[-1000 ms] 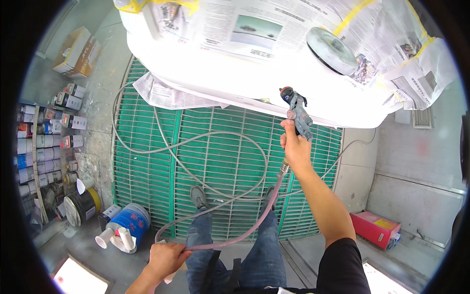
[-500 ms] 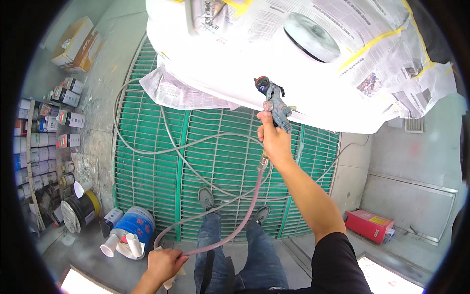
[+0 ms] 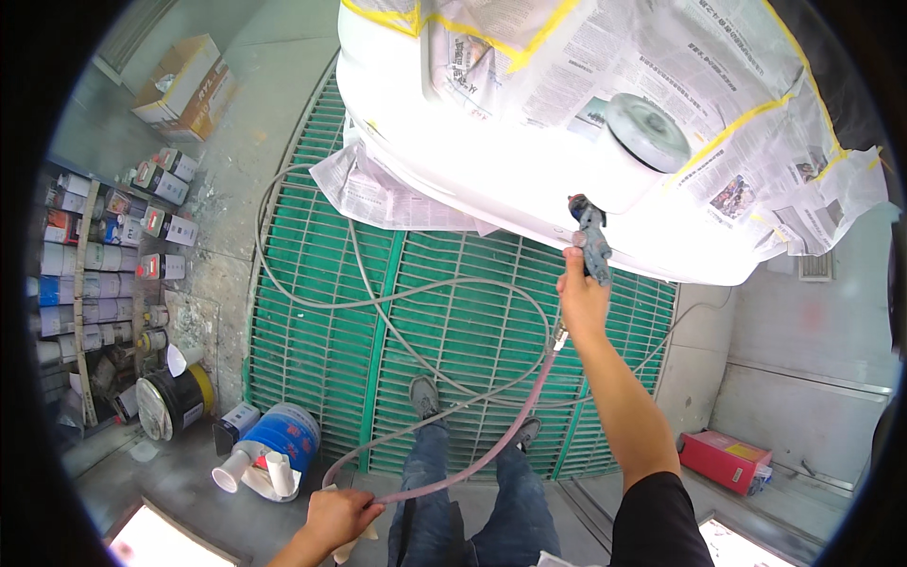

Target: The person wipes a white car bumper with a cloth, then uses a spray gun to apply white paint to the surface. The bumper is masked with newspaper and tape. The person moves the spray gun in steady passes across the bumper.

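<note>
My right hand [image 3: 584,300] is wrapped round the handle of a grey spray gun [image 3: 593,244], its dark front pointing at the white car bumper [image 3: 453,180]. From the gun's lower end a pinkish air hose [image 3: 510,449] hangs in a curve down to my left hand [image 3: 342,518]. That left hand grips the hose low, near my legs, with a pale cloth or paper piece [image 3: 357,548] under it. Newspaper sheets [image 3: 652,57] taped with yellow strips mask the upper body, and a round lamp-like part [image 3: 648,132] sits among them.
Grey hose [image 3: 425,285] loops over the green floor grating [image 3: 321,331]. Paint cans [image 3: 94,283] fill a shelf at left, near a carton [image 3: 184,90]. A blue drum [image 3: 283,439] and a black bucket [image 3: 175,404] stand low left; a red box [image 3: 726,460] lies at right.
The view has shifted, so the surroundings sit further right and lower. The spray gun has turned and now shows more end-on, closer to the bumper's lower edge. Both hands keep their grip.
</note>
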Tool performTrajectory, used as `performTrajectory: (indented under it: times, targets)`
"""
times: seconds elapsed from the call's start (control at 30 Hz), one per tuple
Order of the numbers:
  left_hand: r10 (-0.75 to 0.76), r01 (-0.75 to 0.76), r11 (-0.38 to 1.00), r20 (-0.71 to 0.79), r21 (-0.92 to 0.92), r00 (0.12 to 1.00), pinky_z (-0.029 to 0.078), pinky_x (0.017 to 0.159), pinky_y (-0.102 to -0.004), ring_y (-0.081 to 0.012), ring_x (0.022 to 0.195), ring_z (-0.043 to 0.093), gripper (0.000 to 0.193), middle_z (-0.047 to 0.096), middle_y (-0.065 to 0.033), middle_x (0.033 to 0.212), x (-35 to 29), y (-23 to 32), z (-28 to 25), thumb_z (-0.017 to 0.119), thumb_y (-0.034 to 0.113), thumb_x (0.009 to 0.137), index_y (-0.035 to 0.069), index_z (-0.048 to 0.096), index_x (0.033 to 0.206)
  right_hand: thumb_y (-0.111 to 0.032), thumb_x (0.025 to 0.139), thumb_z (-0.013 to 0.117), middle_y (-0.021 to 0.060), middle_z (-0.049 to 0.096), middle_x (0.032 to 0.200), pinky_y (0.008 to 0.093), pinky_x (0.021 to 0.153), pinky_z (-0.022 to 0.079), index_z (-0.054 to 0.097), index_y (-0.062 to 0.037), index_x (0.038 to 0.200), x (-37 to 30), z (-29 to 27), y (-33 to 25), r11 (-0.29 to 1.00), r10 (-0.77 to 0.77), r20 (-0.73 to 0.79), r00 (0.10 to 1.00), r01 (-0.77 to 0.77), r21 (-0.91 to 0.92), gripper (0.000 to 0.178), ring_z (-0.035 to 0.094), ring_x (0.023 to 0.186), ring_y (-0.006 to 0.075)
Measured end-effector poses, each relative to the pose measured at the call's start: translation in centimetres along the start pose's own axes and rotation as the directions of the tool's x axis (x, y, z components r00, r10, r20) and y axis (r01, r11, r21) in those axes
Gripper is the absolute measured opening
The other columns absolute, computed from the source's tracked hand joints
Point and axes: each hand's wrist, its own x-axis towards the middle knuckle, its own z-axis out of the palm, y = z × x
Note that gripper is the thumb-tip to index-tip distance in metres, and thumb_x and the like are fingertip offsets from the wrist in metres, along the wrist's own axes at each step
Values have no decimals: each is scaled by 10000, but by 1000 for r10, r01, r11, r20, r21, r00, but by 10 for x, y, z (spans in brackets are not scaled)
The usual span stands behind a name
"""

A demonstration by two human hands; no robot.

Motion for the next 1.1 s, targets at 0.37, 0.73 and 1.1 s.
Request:
performTrajectory:
  times: [0.37,0.73,1.1]
  targets:
    - [-102,102,994,-26,-26,994,499,541,-401,-278,625,665,233,670,-54,676,-20,-15,-10,714,373,833,143,739,811,-296,999,581,9,555,787,250,506,435,506,-40,1275,16,126,-58,958,-97,239,966,25,287,384,523,584,79]
    - [-63,58,998,-131,-40,989,506,538,-379,-261,616,666,236,663,-52,663,-6,-15,-21,733,360,822,125,724,793,-395,1028,516,49,589,908,260,562,422,561,-5,1171,-1,119,-144,846,-352,230,907,203,493,418,514,619,88]
    - [-35,32,999,-119,-24,992,501,530,-370,-241,620,668,231,663,-39,665,0,-2,-38,732,348,828,118,722,817,-336,1024,557,73,609,992,221,467,374,545,-59,1170,26,131,-167,815,-312,259,914,118,568,313,493,552,86]
